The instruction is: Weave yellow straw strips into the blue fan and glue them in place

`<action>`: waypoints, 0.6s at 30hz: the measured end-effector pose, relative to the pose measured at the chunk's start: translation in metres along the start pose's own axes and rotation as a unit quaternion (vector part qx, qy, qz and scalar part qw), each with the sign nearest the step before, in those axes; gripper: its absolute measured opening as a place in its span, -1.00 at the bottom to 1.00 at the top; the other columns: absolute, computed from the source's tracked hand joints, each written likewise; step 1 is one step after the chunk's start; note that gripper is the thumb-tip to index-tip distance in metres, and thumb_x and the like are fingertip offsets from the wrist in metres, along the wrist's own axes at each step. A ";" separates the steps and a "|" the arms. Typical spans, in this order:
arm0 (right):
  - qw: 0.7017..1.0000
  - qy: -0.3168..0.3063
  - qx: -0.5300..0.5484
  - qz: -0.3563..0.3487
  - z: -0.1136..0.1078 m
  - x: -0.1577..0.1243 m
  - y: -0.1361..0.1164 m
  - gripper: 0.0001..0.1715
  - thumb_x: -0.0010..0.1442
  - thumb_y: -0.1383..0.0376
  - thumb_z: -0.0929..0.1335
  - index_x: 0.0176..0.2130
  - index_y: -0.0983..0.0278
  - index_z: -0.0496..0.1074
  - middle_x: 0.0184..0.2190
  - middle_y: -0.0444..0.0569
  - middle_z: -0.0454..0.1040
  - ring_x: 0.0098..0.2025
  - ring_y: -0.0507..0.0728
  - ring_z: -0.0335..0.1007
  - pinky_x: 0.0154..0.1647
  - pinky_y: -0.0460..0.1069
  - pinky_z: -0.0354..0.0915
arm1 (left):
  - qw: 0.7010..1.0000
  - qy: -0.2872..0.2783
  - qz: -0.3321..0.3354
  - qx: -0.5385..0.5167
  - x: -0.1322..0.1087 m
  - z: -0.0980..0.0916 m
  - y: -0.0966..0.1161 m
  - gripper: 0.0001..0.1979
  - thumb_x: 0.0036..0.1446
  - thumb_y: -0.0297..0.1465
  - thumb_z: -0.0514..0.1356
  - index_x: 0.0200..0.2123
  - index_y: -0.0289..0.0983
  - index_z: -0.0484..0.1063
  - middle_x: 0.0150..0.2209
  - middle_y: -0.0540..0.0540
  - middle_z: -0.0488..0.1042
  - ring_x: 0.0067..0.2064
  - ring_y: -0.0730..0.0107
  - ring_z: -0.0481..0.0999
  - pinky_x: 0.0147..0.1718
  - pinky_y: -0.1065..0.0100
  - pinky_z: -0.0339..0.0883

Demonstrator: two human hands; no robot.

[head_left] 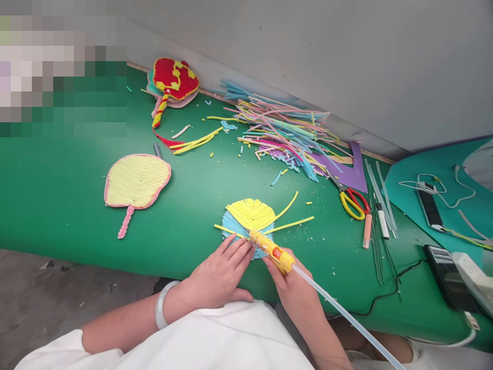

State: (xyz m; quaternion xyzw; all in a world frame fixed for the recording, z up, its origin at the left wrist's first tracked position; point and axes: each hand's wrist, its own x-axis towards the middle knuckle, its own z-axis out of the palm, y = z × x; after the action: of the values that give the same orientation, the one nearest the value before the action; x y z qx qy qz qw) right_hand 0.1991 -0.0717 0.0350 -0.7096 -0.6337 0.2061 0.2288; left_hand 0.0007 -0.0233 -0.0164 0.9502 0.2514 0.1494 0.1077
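A round craft piece [252,215] lies near the table's front edge, its upper part covered in yellow pipe-cleaner strips and its lower part in blue. Loose yellow strip ends [295,224] stick out to its right. My left hand [223,264] rests on its lower left, fingers stretched out and lying flat, near a yellow strip crossing the blue. Wrapped round a yellow hot glue gun [269,246], my right hand [295,285] holds its nozzle over the middle of the piece. A long clear glue stick [346,313] trails from the gun's back. The nozzle tip's exact contact is too small to tell.
At left lies a pale yellow fan [136,180] with pink edging; behind it, a red fan [175,77] with a tassel. A pile of coloured strips [285,123] lies along the wall. Scissors [352,200], markers [382,221], a phone [429,205] and a black cable [379,300] are at right.
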 end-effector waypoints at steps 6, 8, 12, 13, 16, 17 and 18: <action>1.000 -0.004 0.008 0.010 0.000 -0.005 0.007 -0.67 0.36 0.03 0.27 -0.15 0.21 0.43 -0.28 -0.03 0.60 -0.28 0.13 0.54 -0.26 -0.03 0.41 | 1.000 0.002 0.004 0.014 0.001 -0.003 0.000 -0.05 0.15 0.21 0.05 0.28 -0.50 0.18 0.27 -0.41 0.31 0.32 -0.07 0.25 0.32 -0.05 0.01; 1.000 0.002 0.006 0.005 0.000 -0.006 0.010 -0.66 0.35 0.02 0.27 -0.15 0.21 0.43 -0.29 -0.03 0.60 -0.30 0.13 0.54 -0.28 -0.04 0.41 | 1.000 0.001 0.006 0.018 0.001 -0.004 0.000 -0.05 0.16 0.21 0.04 0.28 -0.51 0.18 0.28 -0.41 0.30 0.32 -0.08 0.25 0.32 -0.06 0.02; 1.000 0.005 -0.001 0.014 -0.002 -0.007 0.013 -0.63 0.35 0.01 0.26 -0.15 0.22 0.44 -0.32 -0.03 0.60 -0.34 0.14 0.53 -0.34 -0.03 0.40 | 1.000 0.006 0.009 0.023 0.001 -0.004 0.000 -0.06 0.18 0.20 0.02 0.28 -0.51 0.18 0.28 -0.41 0.30 0.31 -0.07 0.26 0.32 -0.06 0.01; 1.000 0.004 -0.002 0.017 -0.003 -0.008 0.013 -0.63 0.35 0.01 0.26 -0.15 0.22 0.44 -0.33 -0.03 0.60 -0.35 0.14 0.53 -0.35 -0.03 0.40 | 1.000 0.007 0.009 0.024 0.001 -0.005 0.000 -0.05 0.18 0.20 0.02 0.28 -0.52 0.18 0.28 -0.41 0.30 0.31 -0.07 0.26 0.32 -0.05 0.01; 1.000 0.004 -0.003 0.019 -0.004 -0.010 0.014 -0.63 0.35 0.01 0.26 -0.14 0.22 0.44 -0.33 -0.03 0.60 -0.35 0.14 0.53 -0.35 -0.03 0.40 | 1.000 0.004 0.006 0.026 0.002 -0.005 0.001 -0.05 0.16 0.20 0.05 0.29 -0.52 0.17 0.28 -0.41 0.30 0.31 -0.08 0.26 0.32 -0.05 0.02; 1.000 0.005 -0.004 0.019 -0.004 -0.010 0.015 -0.63 0.35 0.01 0.26 -0.13 0.22 0.44 -0.32 -0.03 0.60 -0.35 0.14 0.53 -0.34 -0.03 0.40 | 1.000 0.003 0.005 0.026 0.002 -0.005 0.001 -0.04 0.16 0.20 0.06 0.29 -0.51 0.17 0.28 -0.41 0.30 0.31 -0.08 0.26 0.32 -0.05 0.01; 1.000 0.005 -0.005 0.019 -0.004 -0.011 0.015 -0.62 0.35 0.00 0.26 -0.13 0.22 0.44 -0.32 -0.03 0.60 -0.35 0.14 0.54 -0.34 -0.03 0.40 | 1.000 0.001 0.004 0.027 0.002 -0.005 0.001 -0.04 0.15 0.20 0.07 0.29 -0.50 0.17 0.28 -0.40 0.30 0.31 -0.08 0.26 0.32 -0.04 0.01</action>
State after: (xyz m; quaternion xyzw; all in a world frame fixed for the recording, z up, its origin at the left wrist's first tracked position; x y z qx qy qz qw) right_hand 0.2124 -0.0840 0.0296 -0.7238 -0.6198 0.2038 0.2247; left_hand 0.0006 -0.0226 -0.0111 0.9536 0.2516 0.1442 0.0807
